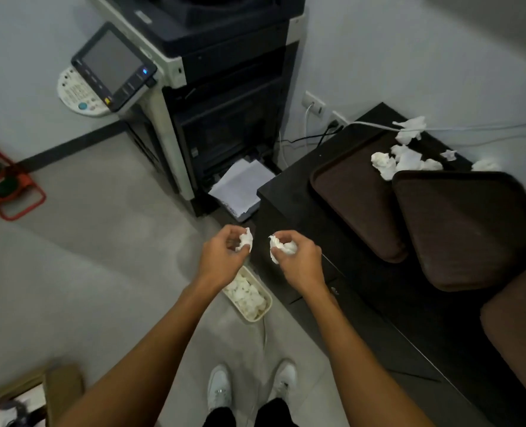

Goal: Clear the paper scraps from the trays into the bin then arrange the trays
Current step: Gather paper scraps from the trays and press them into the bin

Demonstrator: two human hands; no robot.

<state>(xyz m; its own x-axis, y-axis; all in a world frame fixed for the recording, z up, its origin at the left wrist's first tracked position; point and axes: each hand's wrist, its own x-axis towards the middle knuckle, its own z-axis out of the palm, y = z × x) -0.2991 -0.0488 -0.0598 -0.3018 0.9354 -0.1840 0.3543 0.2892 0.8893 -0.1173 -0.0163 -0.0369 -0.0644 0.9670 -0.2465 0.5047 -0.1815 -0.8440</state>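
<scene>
**A scrap in each hand, above the bin**

Nearest to us are our white shoes [219,388] on the pale floor, with a cardboard box [63,386] at the lower left corner. Both our bare arms reach forward. Our left hand [221,257] has its fingers curled round a crumpled paper scrap [245,240]. Our right hand [298,261] pinches a second scrap [278,248] between thumb and fingers. The two hands are near each other but do not touch.

Below our left hand the cream bin [250,319] stands on the floor, just beside the dark cabinet [286,195]. It holds a heap of white scraps, and our hand hides its far end.

On the cabinet top to our right we see brown trays. A brown shape [517,328] at the right edge is cut off by the frame, and we cannot tell whether it is a tray. Past it the middle tray [464,232] overlaps the right side of the far tray [354,208]. The far tray carries a cluster of scraps [404,161] at its far end. Beyond it, loose scraps [409,127] lie on the cabinet among white cables [372,125].

Farther off stands the copier [224,87], with sheets of paper [240,186] jutting from a low drawer and its control panel [113,66] tilted toward us. A wall outlet [314,103] sits to the right of the copier. A red stand [12,195] sits by the wall at the far left.
</scene>
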